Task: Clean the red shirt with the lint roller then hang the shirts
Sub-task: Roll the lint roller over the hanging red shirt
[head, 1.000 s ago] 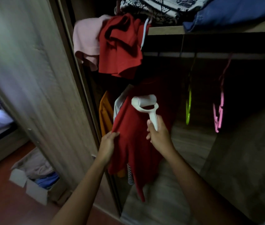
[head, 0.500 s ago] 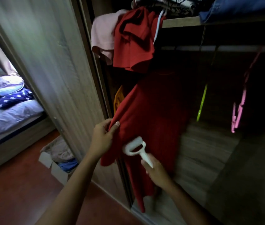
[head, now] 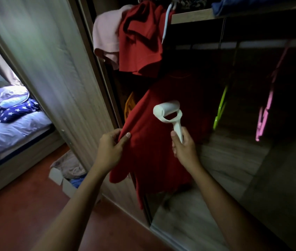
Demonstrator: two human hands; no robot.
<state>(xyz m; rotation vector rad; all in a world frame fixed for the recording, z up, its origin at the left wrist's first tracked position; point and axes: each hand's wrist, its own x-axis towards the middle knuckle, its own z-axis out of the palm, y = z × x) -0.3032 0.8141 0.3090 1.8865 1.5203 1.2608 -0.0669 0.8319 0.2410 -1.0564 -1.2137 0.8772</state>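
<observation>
A red shirt [head: 154,151] hangs inside the open wardrobe, its upper part in shadow. My left hand [head: 110,149] pinches the shirt's left edge and holds the cloth out. My right hand [head: 183,148] grips the handle of a white lint roller [head: 169,114], whose roll lies against the shirt's front at mid height. Above, a second red shirt [head: 140,37] and a pink shirt [head: 105,35] are draped over the end of the wardrobe shelf [head: 190,15].
The wardrobe's sliding door [head: 53,73] stands at the left. A green hanger [head: 220,107] and a pink hanger [head: 265,115] hang at the right. An orange garment [head: 130,105] hangs behind the shirt. A cardboard box [head: 65,176] of clothes sits on the floor; a bed [head: 7,127] lies beyond.
The roller went down the shirt's front and has come back up to mid height. My left hand has kept hold of the shirt's edge. The camera has shifted left.
</observation>
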